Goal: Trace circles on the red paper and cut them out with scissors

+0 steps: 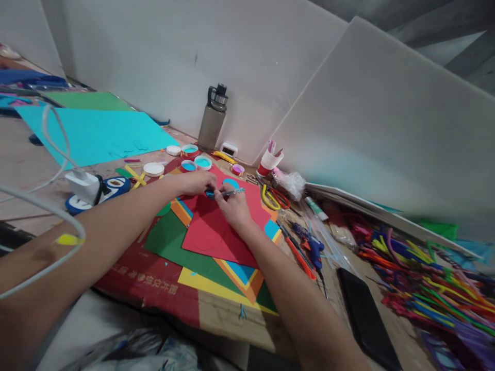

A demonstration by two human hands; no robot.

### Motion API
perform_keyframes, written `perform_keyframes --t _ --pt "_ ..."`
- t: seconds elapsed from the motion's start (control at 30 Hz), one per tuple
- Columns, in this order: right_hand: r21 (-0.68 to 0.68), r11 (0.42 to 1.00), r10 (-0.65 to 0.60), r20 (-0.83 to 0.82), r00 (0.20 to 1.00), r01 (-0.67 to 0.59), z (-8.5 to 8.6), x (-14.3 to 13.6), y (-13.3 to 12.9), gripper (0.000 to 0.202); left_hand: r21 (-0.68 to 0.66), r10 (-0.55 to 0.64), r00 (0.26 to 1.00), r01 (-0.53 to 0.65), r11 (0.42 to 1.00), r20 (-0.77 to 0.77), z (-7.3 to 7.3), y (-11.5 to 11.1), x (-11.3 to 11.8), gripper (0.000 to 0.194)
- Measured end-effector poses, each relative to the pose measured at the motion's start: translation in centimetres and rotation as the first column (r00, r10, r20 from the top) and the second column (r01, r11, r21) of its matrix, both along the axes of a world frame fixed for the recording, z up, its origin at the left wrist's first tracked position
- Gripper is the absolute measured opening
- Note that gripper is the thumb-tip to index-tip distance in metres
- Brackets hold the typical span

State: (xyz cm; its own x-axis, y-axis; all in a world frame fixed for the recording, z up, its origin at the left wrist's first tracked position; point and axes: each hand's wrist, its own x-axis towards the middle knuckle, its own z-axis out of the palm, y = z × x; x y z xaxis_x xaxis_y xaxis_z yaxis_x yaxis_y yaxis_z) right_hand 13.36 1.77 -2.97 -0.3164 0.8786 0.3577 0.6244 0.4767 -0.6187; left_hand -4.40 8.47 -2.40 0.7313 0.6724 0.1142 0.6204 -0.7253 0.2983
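Note:
Both hands meet over a red sheet [216, 232] that lies on a stack of coloured paper. My left hand [199, 182] has its fingers closed on a small blue piece [210, 194]. In my right hand [233, 206] is a slim pen-like tool [234, 191], held in a pinch and pointing toward the blue piece. Its exact kind is too small to tell. Just beyond the fingers a light blue shape [231, 183] rests on the red sheet. Under the red sheet, green paper [170, 239] and yellow paper [211, 284] stick out.
Behind the hands are open paint pots [203, 163], a bottle [212, 118] and a cup of pens [269, 161]. To the right lie yellow-handled scissors [269, 198], a glue gun [315, 247], a black phone [367, 319] and pipe cleaners [436, 283]. A white cable [46, 203] crosses at left.

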Motion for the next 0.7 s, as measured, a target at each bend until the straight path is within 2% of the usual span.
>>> perform_keyframes --t 0.13,0.3,0.53,0.7 --pt "-0.024 0.997 0.071 -0.051 0.996 -0.072 -0.3 0.1 0.2 0.017 -0.009 -0.013 0.997 0.013 1.0 -0.077 -0.1 0.2 0.0 0.034" --pt "-0.014 0.995 0.1 -0.049 0.994 -0.1 -1.0 -0.2 0.5 0.015 -0.018 0.011 0.996 -0.012 1.0 -0.092 0.0 0.3 0.0 0.033" --pt "-0.025 0.993 0.114 -0.047 0.992 -0.115 -1.0 -0.3 0.4 0.015 0.005 0.054 0.992 -0.054 0.999 -0.113 0.3 -0.1 0.2 0.033" --pt "-0.048 0.995 0.087 -0.018 0.996 -0.087 -0.8 0.5 0.2 0.016 -0.03 0.031 0.995 -0.034 0.999 -0.099 0.3 -0.1 0.1 0.034"
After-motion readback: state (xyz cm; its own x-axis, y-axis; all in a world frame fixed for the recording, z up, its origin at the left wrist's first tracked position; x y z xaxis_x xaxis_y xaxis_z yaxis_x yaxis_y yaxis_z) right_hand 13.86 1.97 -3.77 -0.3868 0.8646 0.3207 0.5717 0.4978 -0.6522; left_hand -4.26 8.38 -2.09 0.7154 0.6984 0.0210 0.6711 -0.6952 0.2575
